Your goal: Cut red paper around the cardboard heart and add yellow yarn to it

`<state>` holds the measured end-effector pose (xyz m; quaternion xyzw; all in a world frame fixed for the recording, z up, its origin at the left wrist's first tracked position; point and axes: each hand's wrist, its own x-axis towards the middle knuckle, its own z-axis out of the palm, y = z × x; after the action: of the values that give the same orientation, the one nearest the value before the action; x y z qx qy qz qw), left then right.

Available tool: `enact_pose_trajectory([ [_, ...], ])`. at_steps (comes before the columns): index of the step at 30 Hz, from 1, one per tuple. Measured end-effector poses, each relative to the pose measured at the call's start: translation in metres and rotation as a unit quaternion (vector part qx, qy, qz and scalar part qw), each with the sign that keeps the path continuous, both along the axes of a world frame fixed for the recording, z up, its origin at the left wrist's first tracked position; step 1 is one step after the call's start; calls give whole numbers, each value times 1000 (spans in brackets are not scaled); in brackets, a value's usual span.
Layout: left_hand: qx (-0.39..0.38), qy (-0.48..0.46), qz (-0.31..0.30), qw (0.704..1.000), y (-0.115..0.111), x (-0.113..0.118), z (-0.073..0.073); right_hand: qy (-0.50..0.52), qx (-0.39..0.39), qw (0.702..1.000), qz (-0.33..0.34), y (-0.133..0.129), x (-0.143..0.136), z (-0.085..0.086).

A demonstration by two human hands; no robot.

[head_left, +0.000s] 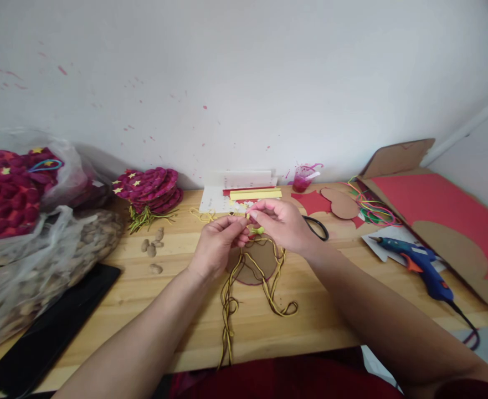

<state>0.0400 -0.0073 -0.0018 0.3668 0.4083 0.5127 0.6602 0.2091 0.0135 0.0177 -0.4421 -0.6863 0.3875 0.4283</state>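
My left hand (217, 239) and my right hand (284, 223) meet over the middle of the table, fingertips pinched close together. Between them is a small bit of yellow yarn (247, 216). Long yellow and dark yarn strands (226, 310) hang below and trail over a round cardboard disc (250, 271) with a purplish edge, towards the table's front. What exactly each fingertip grips is partly hidden. Just behind the hands lie folded yellow paper (256, 194) and small pale scraps. By my right hand rests a black scissors handle (317, 228).
Peanuts (151, 250) lie to the left, near a stack of magenta peanut-covered discs (154, 188), a bag of peanuts (61, 266) and a black tablet-like slab (56, 327). At right are a blue glue gun (422, 266), colourful cords (374, 210), a paint cup (302, 180) and a cardboard box (447, 227).
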Motion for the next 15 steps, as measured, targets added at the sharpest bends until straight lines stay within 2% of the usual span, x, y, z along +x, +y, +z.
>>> enact_pose_trajectory([
  [4,-3,-19,5,1000,1,-1,-2,61,-33,997,18,4,2,-2],
  [10,2,-17,-11,1000,1,-1,-2,74,-132,985,81,2,5,3],
  [15,29,13,-1,1000,-1,0,1,106,-154,980,73,3,5,2],
])
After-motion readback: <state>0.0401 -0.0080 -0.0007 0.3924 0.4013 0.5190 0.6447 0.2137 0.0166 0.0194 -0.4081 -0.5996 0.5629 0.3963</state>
